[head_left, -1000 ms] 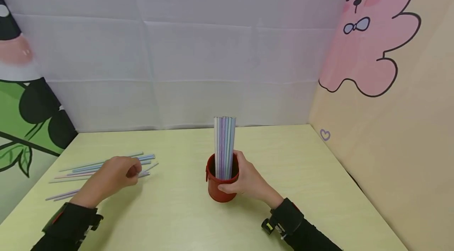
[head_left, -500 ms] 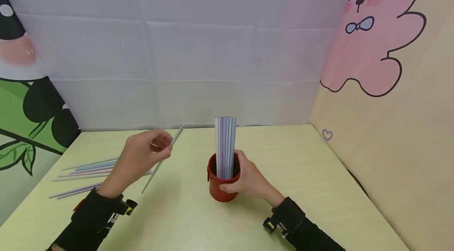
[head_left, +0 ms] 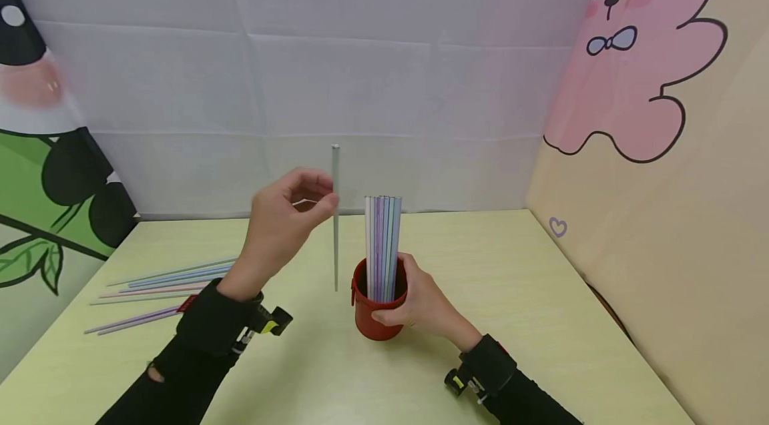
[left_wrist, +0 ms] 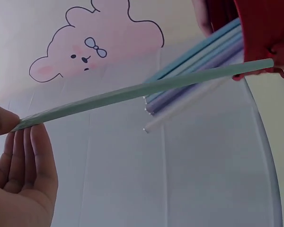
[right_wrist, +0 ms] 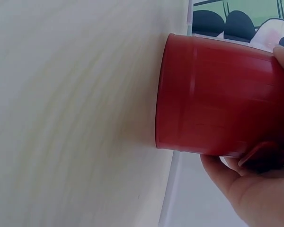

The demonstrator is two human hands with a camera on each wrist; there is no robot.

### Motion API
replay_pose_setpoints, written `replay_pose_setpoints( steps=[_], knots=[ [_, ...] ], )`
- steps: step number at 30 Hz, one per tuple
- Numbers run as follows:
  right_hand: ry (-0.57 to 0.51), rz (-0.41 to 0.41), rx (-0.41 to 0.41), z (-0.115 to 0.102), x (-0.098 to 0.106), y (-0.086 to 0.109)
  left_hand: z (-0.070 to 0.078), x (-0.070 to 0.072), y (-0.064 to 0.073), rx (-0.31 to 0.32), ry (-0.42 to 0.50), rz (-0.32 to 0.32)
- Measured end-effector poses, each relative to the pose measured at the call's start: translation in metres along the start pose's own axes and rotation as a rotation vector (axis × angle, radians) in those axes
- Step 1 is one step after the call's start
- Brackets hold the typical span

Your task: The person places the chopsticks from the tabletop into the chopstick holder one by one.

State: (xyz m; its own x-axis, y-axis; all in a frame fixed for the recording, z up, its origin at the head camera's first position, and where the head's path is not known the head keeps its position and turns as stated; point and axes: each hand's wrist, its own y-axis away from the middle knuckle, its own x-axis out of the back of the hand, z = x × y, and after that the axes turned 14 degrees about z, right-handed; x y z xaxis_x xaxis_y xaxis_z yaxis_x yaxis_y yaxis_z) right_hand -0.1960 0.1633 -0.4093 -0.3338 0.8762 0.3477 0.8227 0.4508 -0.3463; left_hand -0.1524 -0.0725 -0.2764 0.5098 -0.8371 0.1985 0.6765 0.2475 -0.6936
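Observation:
A thin pale green straw [head_left: 336, 238] stands upright in the air, pinched near its upper part between the thumb and fingertips of my left hand [head_left: 279, 228]. Its lower end hangs left of a small red bucket [head_left: 375, 323], level with the rim in the head view. Several white, purple and blue straws [head_left: 382, 238] stand in the bucket, leaning together. My right hand [head_left: 426, 305] grips the bucket's right side, thumb across the front. In the right wrist view the red bucket wall [right_wrist: 217, 94] fills much of the frame, with fingers around it.
Several loose straws [head_left: 162, 283] in green, blue, pink and purple lie on the pale wooden table [head_left: 510, 265] at the left, partly behind my left forearm. A white cloth [head_left: 336, 78] hangs behind the table, and a patterned wall stands at the right.
My left hand has picked the green straw up from the pile, carried it right and up, and turned it upright beside the bucket. The right hand keeps its hold on the bucket.

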Motion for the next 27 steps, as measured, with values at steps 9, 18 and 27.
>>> replay_pose_setpoints(
  steps=[9, 18, 27],
  knots=[
    [-0.003, 0.010, -0.017, -0.013, 0.001, 0.003, 0.039, -0.022, -0.001, 0.033, 0.139, 0.035],
    [-0.008, 0.013, -0.018, -0.012, 0.001, 0.003, 0.024, -0.040, 0.009, 0.066, 0.140, -0.001],
    [0.001, 0.007, -0.034, -0.013, 0.003, 0.003, 0.000, -0.049, 0.016, 0.100, 0.088, -0.054]
  ],
)
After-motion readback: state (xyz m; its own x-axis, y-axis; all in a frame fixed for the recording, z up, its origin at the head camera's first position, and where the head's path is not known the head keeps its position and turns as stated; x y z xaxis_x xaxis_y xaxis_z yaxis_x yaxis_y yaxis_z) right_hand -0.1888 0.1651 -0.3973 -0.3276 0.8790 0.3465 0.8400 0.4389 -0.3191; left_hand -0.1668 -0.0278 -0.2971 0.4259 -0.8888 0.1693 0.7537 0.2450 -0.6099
